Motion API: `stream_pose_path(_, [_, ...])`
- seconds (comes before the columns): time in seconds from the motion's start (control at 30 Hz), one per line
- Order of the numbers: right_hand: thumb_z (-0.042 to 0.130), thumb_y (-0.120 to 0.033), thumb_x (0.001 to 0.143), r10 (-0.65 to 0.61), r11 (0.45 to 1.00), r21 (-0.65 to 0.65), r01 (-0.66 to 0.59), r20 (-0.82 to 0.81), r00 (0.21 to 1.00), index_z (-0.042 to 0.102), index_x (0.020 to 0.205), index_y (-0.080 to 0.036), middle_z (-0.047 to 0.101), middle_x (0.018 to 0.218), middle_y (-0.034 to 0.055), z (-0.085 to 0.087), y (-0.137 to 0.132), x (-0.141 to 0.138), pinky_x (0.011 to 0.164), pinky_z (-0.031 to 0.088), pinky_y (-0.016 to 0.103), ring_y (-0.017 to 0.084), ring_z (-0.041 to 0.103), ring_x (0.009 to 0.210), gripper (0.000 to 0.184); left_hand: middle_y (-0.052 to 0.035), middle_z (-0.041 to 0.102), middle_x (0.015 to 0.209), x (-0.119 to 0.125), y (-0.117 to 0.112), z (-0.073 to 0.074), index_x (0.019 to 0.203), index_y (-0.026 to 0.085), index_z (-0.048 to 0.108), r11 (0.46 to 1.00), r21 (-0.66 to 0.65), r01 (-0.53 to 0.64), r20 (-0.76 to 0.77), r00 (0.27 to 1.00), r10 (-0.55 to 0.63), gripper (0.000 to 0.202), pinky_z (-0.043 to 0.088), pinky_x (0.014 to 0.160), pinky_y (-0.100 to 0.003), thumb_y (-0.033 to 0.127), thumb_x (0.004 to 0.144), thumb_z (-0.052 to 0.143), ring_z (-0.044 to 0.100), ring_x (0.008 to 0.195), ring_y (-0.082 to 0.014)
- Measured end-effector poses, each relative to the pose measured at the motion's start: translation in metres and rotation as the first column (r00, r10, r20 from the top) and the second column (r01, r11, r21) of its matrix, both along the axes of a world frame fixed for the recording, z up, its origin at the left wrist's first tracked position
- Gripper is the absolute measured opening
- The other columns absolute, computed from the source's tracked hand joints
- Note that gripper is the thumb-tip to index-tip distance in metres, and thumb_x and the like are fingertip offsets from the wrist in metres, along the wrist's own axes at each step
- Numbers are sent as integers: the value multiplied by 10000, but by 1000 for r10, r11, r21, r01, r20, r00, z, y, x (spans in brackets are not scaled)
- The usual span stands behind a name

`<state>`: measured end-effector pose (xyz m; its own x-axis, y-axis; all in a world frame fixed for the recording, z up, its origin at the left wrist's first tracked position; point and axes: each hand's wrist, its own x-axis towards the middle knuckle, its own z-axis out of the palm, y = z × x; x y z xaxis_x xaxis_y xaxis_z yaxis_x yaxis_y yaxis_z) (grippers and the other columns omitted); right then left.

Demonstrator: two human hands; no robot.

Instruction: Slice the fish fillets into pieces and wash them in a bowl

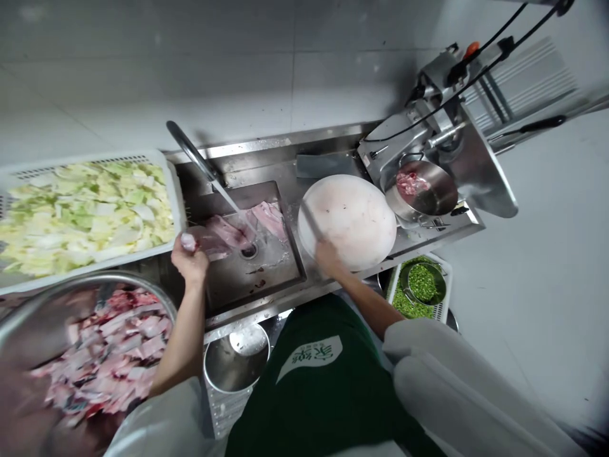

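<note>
My left hand (190, 260) is closed on a pale pink fish fillet (212, 244) over the left side of the sink (266, 279). More pink fillets (269, 219) lie in the sink under running water from the faucet (193, 149). My right hand (328, 257) is wrapped round the handle of a knife (311, 219), its narrow blade blurred and pointing away from me. That knife is over the left part of the round white cutting board (359, 222), at the right of the sink.
A white basket of chopped cabbage (178, 203) and a large metal bowl of cut fish (166, 301) stand at left. Right of the board are a pot with pink meat (445, 193) and a slicing machine (495, 171). A basket of chopped greens (442, 304) sits below.
</note>
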<state>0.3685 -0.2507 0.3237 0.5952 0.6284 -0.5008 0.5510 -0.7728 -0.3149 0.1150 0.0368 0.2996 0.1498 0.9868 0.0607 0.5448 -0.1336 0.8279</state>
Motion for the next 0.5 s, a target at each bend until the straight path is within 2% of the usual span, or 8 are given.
stream_pose_path(0.07, [632, -131, 981, 77, 997, 35, -76, -54, 996, 760, 996, -118, 791, 1013, 174, -10, 46, -32, 856, 550, 292, 265, 755, 1016, 129, -156, 755, 1167, -17, -20, 1, 1257, 53, 677, 998, -22, -59, 1, 998, 59, 466, 554, 1091, -427, 184, 815, 611, 728, 1099, -280])
stream_pose_path(0.13, [657, -201, 998, 97, 993, 77, -85, -159, 983, 724, 895, -159, 762, 838, 99, -16, 87, -45, 761, 543, 248, 210, 747, 850, 130, -158, 753, 1218, -39, -49, 6, 1272, 97, 668, 996, -29, -83, 19, 996, 84, 467, 543, 1118, -436, 217, 826, 597, 720, 1167, -291])
stream_pose_path(0.23, [585, -251, 1059, 5, 981, 178, 81, -439, 898, 626, 838, -188, 610, 618, -9, -22, 134, -35, 595, 509, 231, 141, 599, 561, 233, -148, 735, 1303, -68, -99, 14, 1332, 165, 652, 998, -23, -64, 80, 995, 66, 496, 507, 1173, -435, 288, 854, 607, 695, 1255, -298])
stream_pose_path(0.3, [553, -229, 1067, -17, 960, 220, 176, -579, 815, 571, 822, -204, 505, 550, -73, -25, 159, -22, 536, 477, 220, 113, 479, 474, 246, -138, 732, 1313, -81, -126, 17, 1338, 203, 663, 994, -59, -92, 108, 989, 98, 489, 500, 1187, -448, 355, 875, 619, 695, 1262, -312])
stream_pose_path(0.33, [543, -216, 1066, -5, 956, 230, 181, -607, 795, 553, 807, -209, 468, 529, -91, -27, 170, -16, 523, 465, 214, 106, 442, 456, 259, -134, 732, 1317, -86, -137, 17, 1338, 221, 670, 990, -84, -116, 119, 985, 126, 485, 499, 1191, -457, 386, 885, 624, 695, 1267, -320])
stream_pose_path(0.37, [534, -209, 1067, 18, 958, 238, 160, -607, 795, 544, 793, -210, 449, 515, -98, -28, 180, -11, 519, 457, 209, 104, 426, 447, 274, -132, 730, 1325, -90, -146, 16, 1337, 236, 676, 985, -108, -137, 130, 980, 150, 481, 497, 1195, -467, 411, 891, 628, 691, 1278, -328])
stream_pose_path(0.43, [538, -214, 1064, 92, 968, 246, 46, -522, 848, 567, 775, -197, 491, 513, -78, -28, 197, -2, 532, 457, 206, 108, 462, 457, 291, -134, 730, 1334, -98, -159, 10, 1338, 251, 684, 975, -148, -165, 151, 971, 187, 482, 498, 1198, -487, 442, 897, 639, 688, 1292, -342])
stream_pose_path(0.5, [605, -225, 1036, 240, 959, 227, -170, -325, 915, 631, 763, -164, 620, 578, -11, -23, 214, 9, 589, 477, 205, 129, 586, 540, 281, -132, 736, 1331, -107, -170, 1, 1347, 259, 684, 963, -189, -192, 159, 962, 223, 490, 511, 1188, -501, 453, 899, 644, 697, 1280, -346])
